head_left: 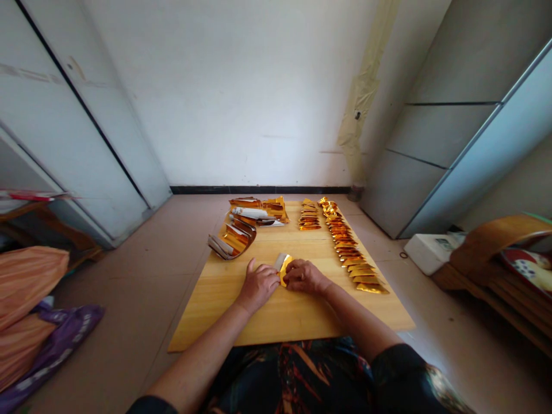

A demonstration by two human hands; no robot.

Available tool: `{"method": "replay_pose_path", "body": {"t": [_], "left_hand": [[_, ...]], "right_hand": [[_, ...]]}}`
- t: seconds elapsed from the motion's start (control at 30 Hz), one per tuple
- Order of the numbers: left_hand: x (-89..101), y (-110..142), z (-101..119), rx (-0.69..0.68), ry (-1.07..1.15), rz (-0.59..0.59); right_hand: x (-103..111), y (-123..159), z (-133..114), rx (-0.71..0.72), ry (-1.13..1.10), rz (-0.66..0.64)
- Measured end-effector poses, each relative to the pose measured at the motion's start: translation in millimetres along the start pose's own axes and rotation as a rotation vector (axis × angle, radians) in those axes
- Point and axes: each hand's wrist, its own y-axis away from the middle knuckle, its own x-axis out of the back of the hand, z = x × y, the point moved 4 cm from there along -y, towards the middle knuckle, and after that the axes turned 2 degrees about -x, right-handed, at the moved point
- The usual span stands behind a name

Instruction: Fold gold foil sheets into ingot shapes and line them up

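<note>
Between my two hands, at the middle of the wooden board, is a small sheet of gold foil paper (285,263) with a pale, partly folded edge. My left hand (259,284) holds its left side, fingers closed and thumb raised apart. On its right side, the curled fingers of my right hand (305,276) press the paper against the board. Parts of the sheet are hidden under the fingers. To the right runs a long row of folded gold foil pieces (348,251), with a shorter row of folded pieces (309,217) beyond my hands.
At the board's far left lie loose stacks of gold paper (276,208), a white roll-like bundle (250,213) and a curved brown wrapper (245,241) holding sheets. The wooden board (207,322) ends close to my lap. A wooden chair (487,259) stands right, a purple bag (64,339) left.
</note>
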Motion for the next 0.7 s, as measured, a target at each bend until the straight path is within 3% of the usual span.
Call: {"method": "replay_pose_path", "body": {"t": [0.5, 0.7], "left_hand": [[-8.9, 3.6, -2.0, -0.021, -0.075, 0.007], [-3.8, 5.0, -0.8, -0.027, -0.041, 0.022]], "right_hand": [[-5.5, 4.4, -16.9, -0.003, 0.323, 0.033], [-11.3, 1.7, -12.7, -0.036, 0.314, 0.086]]}}
